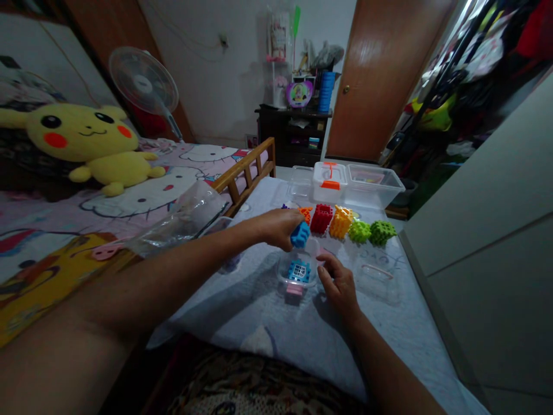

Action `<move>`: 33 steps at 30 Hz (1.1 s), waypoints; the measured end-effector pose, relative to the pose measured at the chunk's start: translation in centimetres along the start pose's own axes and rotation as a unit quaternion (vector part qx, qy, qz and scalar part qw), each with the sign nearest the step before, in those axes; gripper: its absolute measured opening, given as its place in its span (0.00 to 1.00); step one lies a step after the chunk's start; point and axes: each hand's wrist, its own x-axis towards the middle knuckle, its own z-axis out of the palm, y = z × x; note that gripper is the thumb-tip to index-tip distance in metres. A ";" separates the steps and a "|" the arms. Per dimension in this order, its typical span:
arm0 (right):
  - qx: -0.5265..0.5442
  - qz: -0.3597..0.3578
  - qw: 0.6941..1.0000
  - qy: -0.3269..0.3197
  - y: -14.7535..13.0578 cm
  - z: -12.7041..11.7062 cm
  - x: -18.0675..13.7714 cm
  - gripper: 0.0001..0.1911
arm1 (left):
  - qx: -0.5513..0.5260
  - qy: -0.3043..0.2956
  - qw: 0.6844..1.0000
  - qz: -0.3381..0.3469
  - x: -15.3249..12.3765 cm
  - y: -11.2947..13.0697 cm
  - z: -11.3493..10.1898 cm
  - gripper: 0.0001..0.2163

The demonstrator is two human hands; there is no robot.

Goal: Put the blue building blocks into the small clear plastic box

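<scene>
My left hand is closed around a blue block piece, held above the far side of a small clear plastic box. Inside that box lies a flat blue interlocking piece with a window-like grid. My right hand rests by the box's right side, fingers apart and nothing in them. Behind the box stand block cubes in a row: orange, red, yellow, lime and green. A bit of purple shows behind my left hand.
A clear lid lies right of the box. Clear bins, one with an orange-latched lid, stand at the back. A plastic bag and wooden bed rail border the left; a white cabinet borders the right.
</scene>
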 end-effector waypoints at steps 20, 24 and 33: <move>0.000 0.005 1.000 -0.009 0.0 -0.1 0.0 0.13 | 0.064 0.031 0.997 -0.044 0.5 4.3 5.7 0.13; 0.005 0.001 1.000 -0.011 -0.2 0.0 0.0 0.13 | 0.063 0.035 0.996 -0.047 0.5 4.6 5.8 0.12; 0.004 0.003 1.000 -0.016 -0.3 -0.1 0.1 0.13 | 0.046 0.041 0.997 -0.046 0.5 4.4 6.4 0.12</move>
